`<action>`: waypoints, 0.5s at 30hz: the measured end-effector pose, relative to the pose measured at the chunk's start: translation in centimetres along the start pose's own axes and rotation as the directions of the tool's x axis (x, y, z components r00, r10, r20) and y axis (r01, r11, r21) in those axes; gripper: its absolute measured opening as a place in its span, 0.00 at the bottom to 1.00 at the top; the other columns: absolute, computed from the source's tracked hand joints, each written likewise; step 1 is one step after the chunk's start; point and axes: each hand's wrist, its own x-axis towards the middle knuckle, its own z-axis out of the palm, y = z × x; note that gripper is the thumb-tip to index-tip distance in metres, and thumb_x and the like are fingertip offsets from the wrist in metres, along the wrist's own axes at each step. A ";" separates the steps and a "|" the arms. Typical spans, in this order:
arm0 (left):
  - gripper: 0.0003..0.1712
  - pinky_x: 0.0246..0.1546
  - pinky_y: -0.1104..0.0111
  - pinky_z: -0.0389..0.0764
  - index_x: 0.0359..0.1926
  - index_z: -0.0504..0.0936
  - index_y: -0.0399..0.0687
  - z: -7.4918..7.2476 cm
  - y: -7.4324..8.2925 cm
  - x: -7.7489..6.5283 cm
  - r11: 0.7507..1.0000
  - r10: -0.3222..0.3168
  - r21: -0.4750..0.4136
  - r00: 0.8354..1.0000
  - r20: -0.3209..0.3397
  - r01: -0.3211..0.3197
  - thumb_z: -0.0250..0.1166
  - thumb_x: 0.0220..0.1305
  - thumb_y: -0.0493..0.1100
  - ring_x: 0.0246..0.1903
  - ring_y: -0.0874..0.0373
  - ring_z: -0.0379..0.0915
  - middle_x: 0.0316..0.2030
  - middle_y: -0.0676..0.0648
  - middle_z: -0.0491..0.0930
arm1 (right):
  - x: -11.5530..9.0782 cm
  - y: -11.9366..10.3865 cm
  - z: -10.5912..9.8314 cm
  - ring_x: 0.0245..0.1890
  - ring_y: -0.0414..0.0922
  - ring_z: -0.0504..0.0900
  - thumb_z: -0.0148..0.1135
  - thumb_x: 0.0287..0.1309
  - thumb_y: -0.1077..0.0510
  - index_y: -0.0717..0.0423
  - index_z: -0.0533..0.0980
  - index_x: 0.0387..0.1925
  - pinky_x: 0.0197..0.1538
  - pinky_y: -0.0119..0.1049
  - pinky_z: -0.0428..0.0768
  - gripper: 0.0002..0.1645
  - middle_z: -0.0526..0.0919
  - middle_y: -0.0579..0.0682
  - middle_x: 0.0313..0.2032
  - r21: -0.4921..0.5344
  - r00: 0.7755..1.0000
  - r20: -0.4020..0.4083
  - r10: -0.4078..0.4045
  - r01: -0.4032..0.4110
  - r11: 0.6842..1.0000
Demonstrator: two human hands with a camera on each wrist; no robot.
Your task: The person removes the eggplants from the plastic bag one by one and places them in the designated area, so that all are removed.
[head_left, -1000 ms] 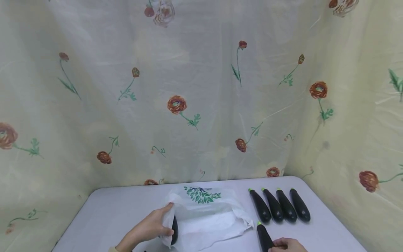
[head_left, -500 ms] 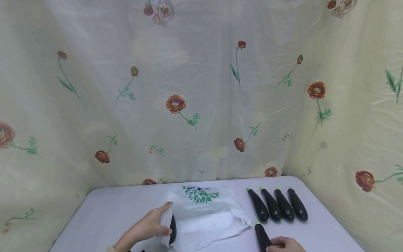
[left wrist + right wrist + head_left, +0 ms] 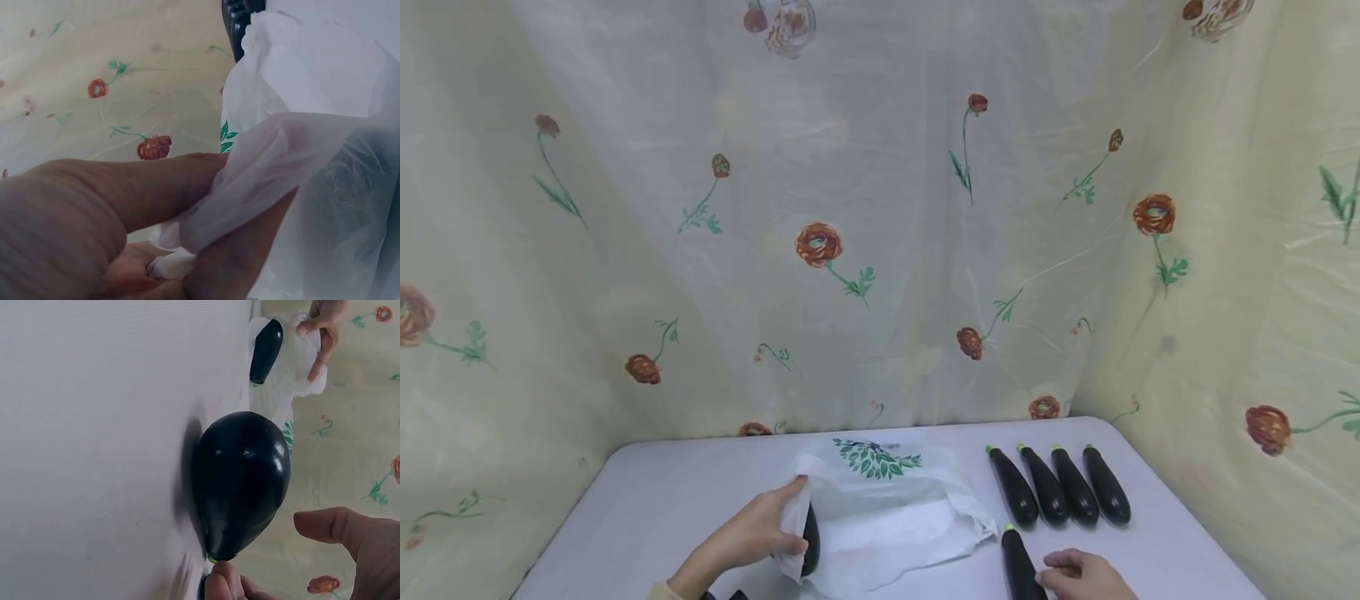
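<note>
My left hand grips the left side of a white plastic bag with a green leaf print; the film runs between thumb and fingers in the left wrist view. Inside the bag's mouth, beside that hand, lies a dark eggplant. To the right of the bag, another eggplant lies on the table, green tip pointing away. Beside it is my right hand. In the right wrist view the thumb is spread clear of this eggplant, and the fingertips are near its green end.
Several eggplants lie side by side at the back right of the white table. A flowered curtain hangs behind the table and along its right side.
My right hand has loosened from the nearer eggplant and moved slightly right of it. That eggplant has shifted a little left. My left hand keeps its hold on the bag.
</note>
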 end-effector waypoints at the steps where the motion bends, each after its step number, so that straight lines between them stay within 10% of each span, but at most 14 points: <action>1: 0.54 0.57 0.44 0.70 0.72 0.57 0.34 0.0 0.0 0.0 1.000 -0.002 -0.002 1.000 0.000 0.002 0.76 0.47 0.39 0.54 0.46 0.69 0.69 0.31 0.60 | 0.0 -0.2 -0.2 0.34 0.45 0.82 0.66 0.50 0.49 0.68 0.79 0.42 0.40 0.42 0.81 0.26 0.85 0.55 0.34 -0.013 1.000 -0.006 -0.008 0.008 1.000; 15: 0.54 0.60 0.43 0.67 0.72 0.57 0.35 0.1 0.1 0.0 1.000 -0.009 -0.005 1.000 -0.016 0.009 0.77 0.46 0.39 0.60 0.43 0.67 0.69 0.33 0.60 | -1.2 -4.9 -0.5 0.35 0.41 0.81 0.68 0.52 0.54 0.65 0.80 0.43 0.39 0.35 0.79 0.20 0.85 0.48 0.33 0.011 0.983 -0.087 -0.164 0.166 0.986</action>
